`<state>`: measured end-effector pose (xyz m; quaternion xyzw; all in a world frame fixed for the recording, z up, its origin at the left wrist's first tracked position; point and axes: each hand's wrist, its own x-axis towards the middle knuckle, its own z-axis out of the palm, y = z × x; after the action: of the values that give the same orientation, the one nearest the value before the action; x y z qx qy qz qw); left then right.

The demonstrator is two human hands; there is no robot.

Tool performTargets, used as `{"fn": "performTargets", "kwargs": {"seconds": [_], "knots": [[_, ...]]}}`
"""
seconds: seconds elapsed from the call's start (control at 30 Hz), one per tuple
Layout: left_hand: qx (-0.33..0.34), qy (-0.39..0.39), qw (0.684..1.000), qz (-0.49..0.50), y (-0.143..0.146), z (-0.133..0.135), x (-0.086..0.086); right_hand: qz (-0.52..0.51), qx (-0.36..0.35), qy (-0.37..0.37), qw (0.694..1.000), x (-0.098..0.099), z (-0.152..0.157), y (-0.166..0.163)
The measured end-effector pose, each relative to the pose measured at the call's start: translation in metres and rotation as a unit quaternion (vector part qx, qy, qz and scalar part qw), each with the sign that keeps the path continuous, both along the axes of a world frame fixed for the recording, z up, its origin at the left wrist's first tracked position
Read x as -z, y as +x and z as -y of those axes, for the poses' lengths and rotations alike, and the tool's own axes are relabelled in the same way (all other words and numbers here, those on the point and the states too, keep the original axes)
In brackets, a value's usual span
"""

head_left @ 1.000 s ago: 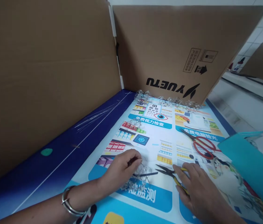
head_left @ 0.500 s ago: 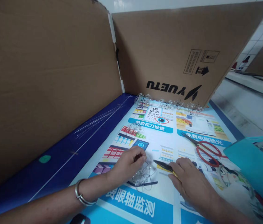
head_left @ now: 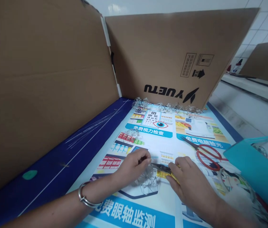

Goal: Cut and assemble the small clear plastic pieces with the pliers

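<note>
Between finger and thumb, my left hand [head_left: 136,163] pinches part of a tangled piece of thin silvery wire [head_left: 149,182], which hangs below the fingers over the printed sheet. My right hand [head_left: 188,179] is wrapped round the yellow handles of a pair of pliers [head_left: 162,167]. The dark tip of the pliers points left and lies right beside my left fingertips, at the wire. Whether the jaws grip the wire is too small to tell.
Red-handled scissors [head_left: 207,155] lie on the printed sheet [head_left: 162,148] at right, next to a turquoise box [head_left: 255,167]. Wire bundles [head_left: 167,107] line the far edge; another wire bundle [head_left: 132,134] lies nearer. Loose straight wires [head_left: 91,128] rest at left. Cardboard panels [head_left: 172,47] stand behind and left.
The pliers in my right hand have moved left, and their tip now meets my left fingertips. My left hand still pinches the wire. The whole view has shifted slightly.
</note>
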<state>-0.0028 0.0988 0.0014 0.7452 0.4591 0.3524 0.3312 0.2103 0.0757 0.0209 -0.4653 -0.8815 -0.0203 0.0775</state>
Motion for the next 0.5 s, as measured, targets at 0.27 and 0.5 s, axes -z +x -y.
{"fn": "performTargets", "kwargs": {"seconds": [0.27, 0.5], "knots": [[0.024, 0.041, 0.998, -0.030, -0.002, 0.003, 0.005, 0.026, -0.001, 0.044, 0.999, 0.003, 0.007, 0.000], [0.029, 0.129, 0.991, -0.034, -0.003, 0.007, 0.004, 0.017, -0.015, 0.080, 0.997, 0.012, 0.007, 0.006]]}}
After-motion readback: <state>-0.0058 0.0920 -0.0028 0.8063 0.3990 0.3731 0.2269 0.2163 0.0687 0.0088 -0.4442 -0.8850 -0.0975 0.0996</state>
